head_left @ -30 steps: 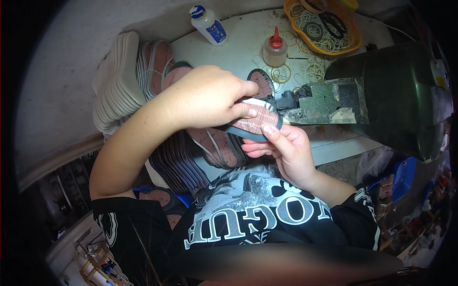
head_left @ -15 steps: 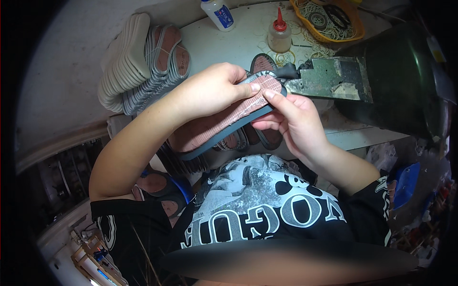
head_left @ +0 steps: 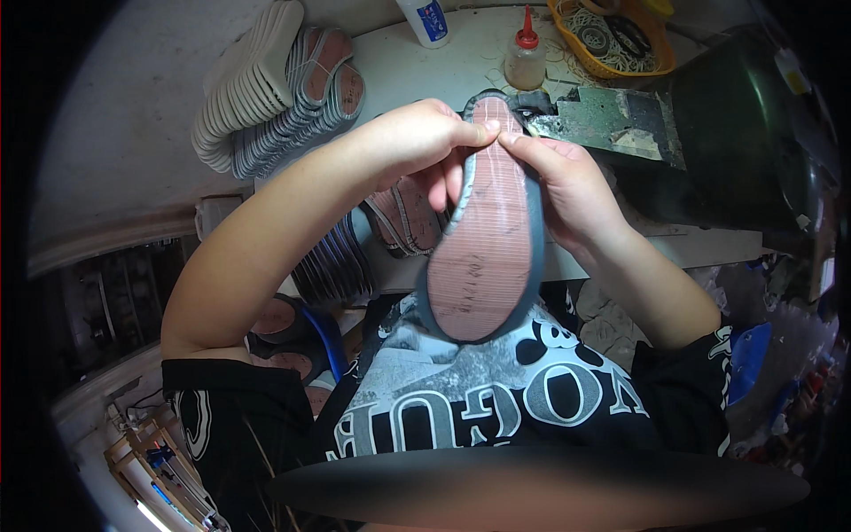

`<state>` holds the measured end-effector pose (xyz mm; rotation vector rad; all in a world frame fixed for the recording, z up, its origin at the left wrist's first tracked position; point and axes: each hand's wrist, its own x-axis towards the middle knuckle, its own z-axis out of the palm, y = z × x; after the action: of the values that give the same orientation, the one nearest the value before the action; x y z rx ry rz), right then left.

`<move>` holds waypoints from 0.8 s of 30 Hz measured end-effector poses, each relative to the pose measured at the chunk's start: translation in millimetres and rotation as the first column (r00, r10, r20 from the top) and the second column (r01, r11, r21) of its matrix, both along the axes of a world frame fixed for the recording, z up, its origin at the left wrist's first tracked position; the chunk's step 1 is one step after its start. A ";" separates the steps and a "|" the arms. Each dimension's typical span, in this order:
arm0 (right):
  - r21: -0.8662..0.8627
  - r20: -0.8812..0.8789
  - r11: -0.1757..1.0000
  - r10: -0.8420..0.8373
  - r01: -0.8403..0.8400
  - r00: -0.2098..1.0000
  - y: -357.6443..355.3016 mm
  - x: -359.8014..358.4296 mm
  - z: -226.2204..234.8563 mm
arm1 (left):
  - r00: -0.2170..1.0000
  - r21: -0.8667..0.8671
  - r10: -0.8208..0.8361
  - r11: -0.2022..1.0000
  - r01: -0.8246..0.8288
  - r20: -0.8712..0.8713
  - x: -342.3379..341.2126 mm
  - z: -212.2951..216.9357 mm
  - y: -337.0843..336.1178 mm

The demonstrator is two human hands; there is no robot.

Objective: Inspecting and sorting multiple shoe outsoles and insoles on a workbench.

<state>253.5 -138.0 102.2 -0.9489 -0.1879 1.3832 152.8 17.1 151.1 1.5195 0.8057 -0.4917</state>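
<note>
Between both hands, in front of the black shirt (head_left: 479, 399), a sole (head_left: 483, 239) is hanging with its narrow end up and its broad end down. Along its left edge a pale strip is showing near the waist; across its middle the pinkish, finely ribbed face is bearing dark handwritten marks low down and thin whitish lines near the top; a dark grey border is running round its right side and broad end. The left hand (head_left: 425, 142) is gripping the narrow end, thumb on the ribbed face, and the right hand (head_left: 576, 191) is pinching it from the other side, the two thumbs almost meeting.

At far left a cream stack (head_left: 248, 97) is leaning beside a grey-edged stack (head_left: 306, 124) of pink soles. Lower down, a blue tub (head_left: 326, 341) is holding more soles. The left forearm is crossing in front of the desk (head_left: 399, 53) and partly covering a dark stack (head_left: 335, 262). Farther right, a white bottle (head_left: 429, 24), a red-tipped bottle (head_left: 526, 66) and a yellow basket (head_left: 596, 67) of bands (head_left: 635, 60) are standing beyond the hands. Just behind the sole's narrow end, a green machine arm (head_left: 603, 115) is jutting in from the right.
</note>
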 end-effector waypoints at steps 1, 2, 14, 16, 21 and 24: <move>0.003 0.001 1.000 0.003 -0.003 1.000 -3.6 3.4 4.2 | 1.000 -0.019 0.005 1.000 -0.006 -0.018 -0.3 2.6 -1.4; -0.046 0.028 0.995 0.089 -0.088 0.996 -8.4 7.3 10.3 | 1.000 -0.017 0.007 1.000 -0.008 -0.018 -1.2 1.5 -1.2; -0.064 0.180 0.993 0.113 -0.103 0.977 -63.5 -32.9 -0.1 | 0.993 0.233 -0.114 0.967 0.104 0.030 11.7 -20.3 33.2; -0.034 0.142 0.999 0.041 -0.037 0.989 -48.8 -37.5 -9.3 | 0.993 0.324 -0.112 0.941 0.098 0.024 15.4 -24.5 48.8; 0.041 0.025 0.993 -0.111 0.110 0.993 -15.7 -33.3 -12.1 | 0.965 0.315 0.102 0.932 -0.178 0.243 15.9 -36.3 49.0; 0.067 0.007 0.986 -0.151 0.150 0.988 -1.7 -31.8 -16.1 | 0.913 -0.057 0.140 0.990 -0.127 0.383 1.7 -36.0 39.2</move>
<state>221.7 -139.8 86.1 -0.8981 -0.1663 1.2253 154.4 56.3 115.1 1.4587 0.5823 -0.0927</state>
